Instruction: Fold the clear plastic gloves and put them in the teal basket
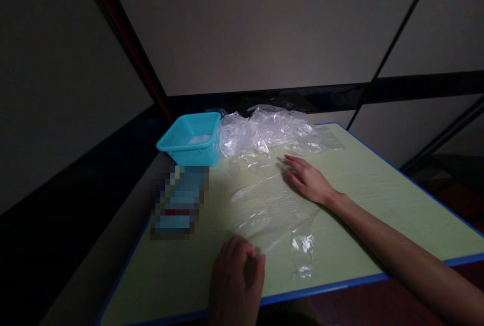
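Observation:
A clear plastic bag [272, 210] lies flattened on the table between my two hands, its folds catching the light. My right hand [308, 179] rests on or just over the bag's far right part, palm down with the fingers stretched out. Close to the near edge, my left hand [236, 275] has loosely curled fingers, with a gap between thumb and forefinger. Nothing shows in its grasp, and it is close to the bag's near left side. Several crumpled clear bags [272, 126] form a heap at the back.
A turquoise plastic basin [192, 154] stands at the table's back left, with something whitish inside. Before it lies a blurred-out flat object [179, 202]. The pale green table [378, 205] has a blue edge. Panelled walls [264, 28] rise behind and at left.

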The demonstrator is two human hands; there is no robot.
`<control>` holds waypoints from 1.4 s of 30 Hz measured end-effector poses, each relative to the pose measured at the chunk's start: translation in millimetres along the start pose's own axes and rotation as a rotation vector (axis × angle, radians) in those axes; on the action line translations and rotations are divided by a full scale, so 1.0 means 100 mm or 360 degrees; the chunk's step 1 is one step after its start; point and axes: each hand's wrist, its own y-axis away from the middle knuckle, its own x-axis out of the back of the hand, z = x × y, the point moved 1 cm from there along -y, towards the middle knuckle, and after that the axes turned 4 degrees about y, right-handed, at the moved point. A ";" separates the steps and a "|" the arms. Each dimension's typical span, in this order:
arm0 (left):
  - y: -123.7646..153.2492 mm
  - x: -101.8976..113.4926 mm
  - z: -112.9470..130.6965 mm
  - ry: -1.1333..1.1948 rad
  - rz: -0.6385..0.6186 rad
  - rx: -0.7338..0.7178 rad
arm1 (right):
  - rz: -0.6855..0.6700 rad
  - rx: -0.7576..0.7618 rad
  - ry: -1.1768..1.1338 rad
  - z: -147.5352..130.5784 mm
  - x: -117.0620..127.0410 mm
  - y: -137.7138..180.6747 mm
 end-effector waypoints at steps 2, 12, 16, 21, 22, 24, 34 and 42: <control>0.04 -0.02 0.00 -0.0171 0.0090 -0.0032 | -0.0020 0.0006 0.0005 0.01 -0.01 0.00; 0.10 0.03 0.08 -0.0134 0.0000 -0.0264 | -0.0030 0.0012 0.0017 0.01 -0.02 0.01; 0.06 -0.03 0.00 0.0199 0.0222 0.0249 | -0.0018 0.0040 -0.0005 0.02 -0.03 0.00; -0.07 -0.10 0.06 0.0347 0.0111 0.0408 | -0.0007 0.0091 -0.0022 0.02 -0.04 0.00; -0.08 -0.11 0.08 0.0356 0.0080 0.0436 | -0.0003 0.0097 -0.0018 0.02 -0.04 0.00; -0.09 -0.11 0.11 0.0329 0.0034 0.0453 | -0.0001 0.0104 -0.0005 0.02 -0.03 0.00; 0.02 -0.05 0.07 -0.0235 0.0179 -0.0087 | -0.0011 0.0113 0.0037 0.02 -0.02 0.01; 0.08 0.16 0.06 -0.0631 -0.0426 -0.0592 | -0.0057 0.0116 0.0059 0.00 -0.02 0.01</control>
